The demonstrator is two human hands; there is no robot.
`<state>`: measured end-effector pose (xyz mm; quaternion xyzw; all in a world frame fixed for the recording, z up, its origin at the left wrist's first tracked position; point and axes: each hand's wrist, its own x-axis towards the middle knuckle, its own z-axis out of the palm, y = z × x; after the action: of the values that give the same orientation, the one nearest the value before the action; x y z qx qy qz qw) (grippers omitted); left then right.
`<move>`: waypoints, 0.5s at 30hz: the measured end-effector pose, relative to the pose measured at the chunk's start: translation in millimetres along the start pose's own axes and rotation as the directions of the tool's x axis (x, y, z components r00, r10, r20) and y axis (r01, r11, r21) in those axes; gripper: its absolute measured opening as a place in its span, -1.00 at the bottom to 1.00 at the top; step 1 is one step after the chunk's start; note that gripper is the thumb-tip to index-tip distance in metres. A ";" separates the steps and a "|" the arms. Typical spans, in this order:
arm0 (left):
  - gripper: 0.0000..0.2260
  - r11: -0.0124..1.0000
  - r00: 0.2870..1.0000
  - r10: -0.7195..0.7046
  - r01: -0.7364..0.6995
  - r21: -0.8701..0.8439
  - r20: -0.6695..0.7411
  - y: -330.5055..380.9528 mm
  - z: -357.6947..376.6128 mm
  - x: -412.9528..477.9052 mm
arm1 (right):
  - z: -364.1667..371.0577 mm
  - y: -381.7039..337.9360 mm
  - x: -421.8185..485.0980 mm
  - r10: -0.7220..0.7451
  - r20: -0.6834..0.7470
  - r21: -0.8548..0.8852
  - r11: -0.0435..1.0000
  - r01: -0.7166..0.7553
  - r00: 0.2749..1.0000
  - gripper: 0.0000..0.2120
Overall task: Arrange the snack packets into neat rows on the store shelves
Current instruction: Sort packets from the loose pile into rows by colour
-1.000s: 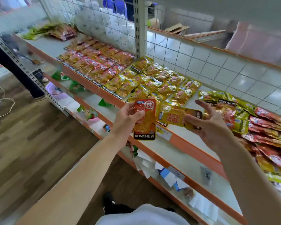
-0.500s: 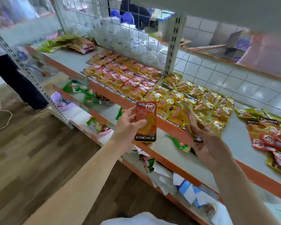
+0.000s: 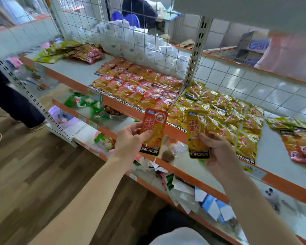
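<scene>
Holding one packet in each hand, I face the front edge of the shelf [image 3: 74, 75]. My left hand [image 3: 131, 138] pinches the red packet [image 3: 153, 131] low down, thumb across its face. My right hand [image 3: 217, 152] grips the yellow packet [image 3: 197, 133] near its bottom. Both packets hang upright in the air, just off the front edge and touching nothing on it.

The red rows [image 3: 140, 85] lie left of the upright post [image 3: 196, 55], the yellow rows [image 3: 219, 110] right of it, and a loose pile [image 3: 298, 137] sits toward the right end. The front packets reach the orange lip, so I judge that a careless push could nudge them over. Crossing my hands could also put a packet in the wrong colour.
</scene>
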<state>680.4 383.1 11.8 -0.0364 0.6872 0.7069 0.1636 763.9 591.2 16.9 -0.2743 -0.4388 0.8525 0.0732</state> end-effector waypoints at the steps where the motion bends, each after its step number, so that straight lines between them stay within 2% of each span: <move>1: -0.83 1.000 1.000 0.006 -0.006 -0.004 -0.005 1.0 -0.6 2.5 | 1.8 0.5 2.4 -0.022 -0.011 -0.025 0.999 0.022 1.000 -0.74; 5: -0.83 1.000 0.999 0.026 -0.026 -0.004 -0.020 6.5 -3.8 16.3 | 11.5 4.4 16.0 -0.094 -0.012 -0.110 0.990 0.092 0.996 -0.84; 9: -0.84 0.999 1.000 0.014 -0.015 0.036 0.028 16.4 -3.5 38.0 | 22.8 5.0 40.8 -0.083 -0.003 -0.132 0.988 0.082 0.997 -0.88; 15: -0.81 0.997 0.997 0.012 -0.018 0.078 0.079 32.2 17.3 86.0 | 27.5 -11.2 77.0 -0.122 -0.125 -0.209 0.973 0.094 0.985 -0.90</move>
<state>593.2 415.6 19.9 0.0030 0.7078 0.6813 0.1866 683.4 606.6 7.4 -0.3140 -0.5313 0.7774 0.1214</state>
